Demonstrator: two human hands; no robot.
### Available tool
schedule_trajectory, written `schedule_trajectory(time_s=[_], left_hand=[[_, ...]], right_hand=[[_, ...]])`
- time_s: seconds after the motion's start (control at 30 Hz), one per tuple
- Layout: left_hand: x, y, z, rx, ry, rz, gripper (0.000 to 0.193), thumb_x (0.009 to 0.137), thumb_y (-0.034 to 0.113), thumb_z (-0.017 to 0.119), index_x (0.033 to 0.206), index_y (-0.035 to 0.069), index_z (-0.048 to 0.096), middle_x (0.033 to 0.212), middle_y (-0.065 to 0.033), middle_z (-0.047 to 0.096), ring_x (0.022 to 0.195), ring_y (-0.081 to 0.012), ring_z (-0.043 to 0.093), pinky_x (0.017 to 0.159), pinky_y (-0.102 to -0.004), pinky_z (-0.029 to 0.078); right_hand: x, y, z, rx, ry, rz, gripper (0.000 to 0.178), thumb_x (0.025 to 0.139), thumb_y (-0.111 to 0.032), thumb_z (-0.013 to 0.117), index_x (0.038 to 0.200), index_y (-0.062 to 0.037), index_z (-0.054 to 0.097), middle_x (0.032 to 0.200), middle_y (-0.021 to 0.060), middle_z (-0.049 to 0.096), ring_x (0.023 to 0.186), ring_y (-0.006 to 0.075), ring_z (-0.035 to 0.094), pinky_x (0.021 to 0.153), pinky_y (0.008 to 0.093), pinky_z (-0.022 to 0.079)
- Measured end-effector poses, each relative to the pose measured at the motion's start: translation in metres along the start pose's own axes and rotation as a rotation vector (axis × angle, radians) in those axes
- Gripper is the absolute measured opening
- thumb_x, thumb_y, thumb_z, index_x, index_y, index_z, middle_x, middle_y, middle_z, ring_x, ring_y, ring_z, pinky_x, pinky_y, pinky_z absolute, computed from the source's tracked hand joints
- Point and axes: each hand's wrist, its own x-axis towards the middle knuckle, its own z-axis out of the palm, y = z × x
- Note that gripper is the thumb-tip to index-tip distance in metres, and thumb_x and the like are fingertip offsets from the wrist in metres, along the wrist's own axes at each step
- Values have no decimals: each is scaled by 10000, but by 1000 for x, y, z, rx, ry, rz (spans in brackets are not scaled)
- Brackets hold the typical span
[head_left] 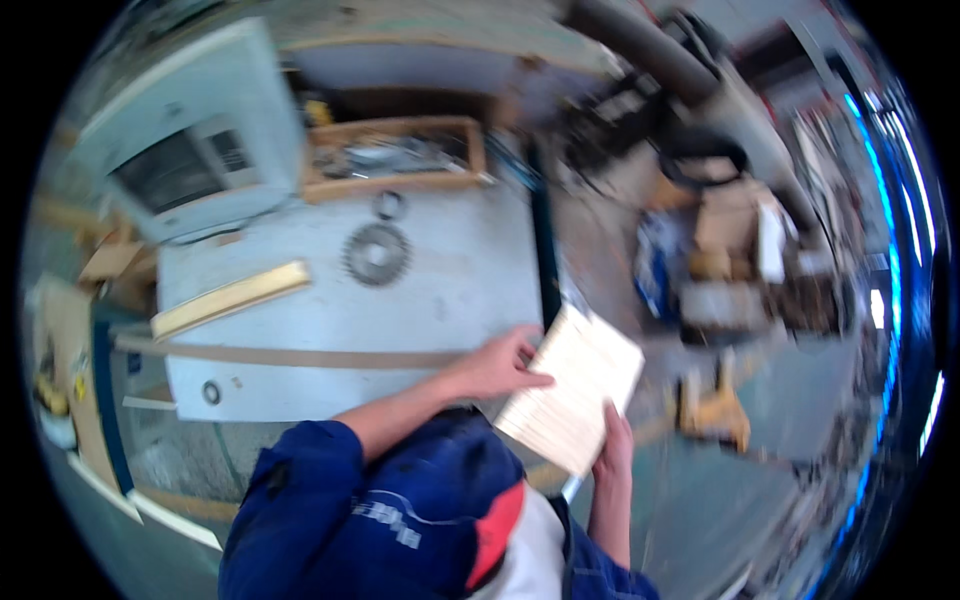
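Note:
A pale, flat rectangular wooden board (575, 390) with fine lines along its face is held tilted at the table's right edge. My left hand (500, 362) grips its left edge, thumb laid over the face and fingers curled at the side. Wrapped around the lower right edge is my right hand (615, 440), its thumb on the face and its other fingers mostly hidden behind the board. On the table lie a toothed circular saw blade (377, 254), a smaller ring (389, 205) and a wooden strip (232, 299).
The pale table (460, 270) carries a grey control box with a dark screen (170, 170) and a wooden tray (480, 150) of metal parts. A long flat strip (290, 356) and a small dark ring (211, 391) lie nearer. Cardboard boxes (725, 225) and a yellow stand (715, 410) are on the right.

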Motion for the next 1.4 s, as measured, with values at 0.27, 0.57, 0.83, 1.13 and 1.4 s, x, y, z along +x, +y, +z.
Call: schedule_trajectory(time_s=[0.27, 0.57, 0.83, 1.13, 1.4], left_hand=[[-4, 19, 27, -84, 8, 56, 283, 952, 156, 664, 1148, -47, 643, 995, -113, 725, 886, -112, 664, 788, -278, 529], [14, 47, 41, -279, 3, 82, 304, 984, 221, 618, 1128, -45, 648, 967, -86, 725, 846, -111, 656, 773, -284, 520], [10, 36, 48, -256, -118, 73, 330, 960, 90, 621, 1267, -14, 561, 1159, -83, 652, 1027, -109, 619, 892, -279, 505], [4, 59, 44, 660, 174, 843, 368, 749, 60, 779, 1096, 72, 654, 1150, -141, 551, 1035, -294, 566, 886, -372, 481], [-5, 53, 38, 152, 153, 469, 414, 832, 83, 761, 1197, 13, 578, 1150, -105, 612, 1083, -224, 596, 915, -342, 505]], right_hand=[[-31, -28, 20, -6, -85, -147, 362, 988, -172, 650, 1269, 45, 578, 1181, 138, 685, 1007, 184, 686, 876, 336, 566], [-61, -47, 32, -114, -38, -362, 293, 976, -133, 665, 1189, 68, 640, 1109, 123, 709, 951, 146, 680, 841, 301, 553], [-72, -62, 25, -64, 78, -466, 295, 974, -116, 664, 1189, 84, 635, 1109, 138, 705, 936, 153, 682, 821, 297, 557], [-75, -60, 20, -83, 89, -448, 308, 967, -131, 677, 1180, 87, 638, 1108, 141, 705, 944, 162, 687, 826, 302, 558], [-60, -57, 29, -12, 14, -417, 281, 965, -124, 673, 1160, 76, 649, 1069, 127, 715, 915, 149, 687, 812, 296, 557]])
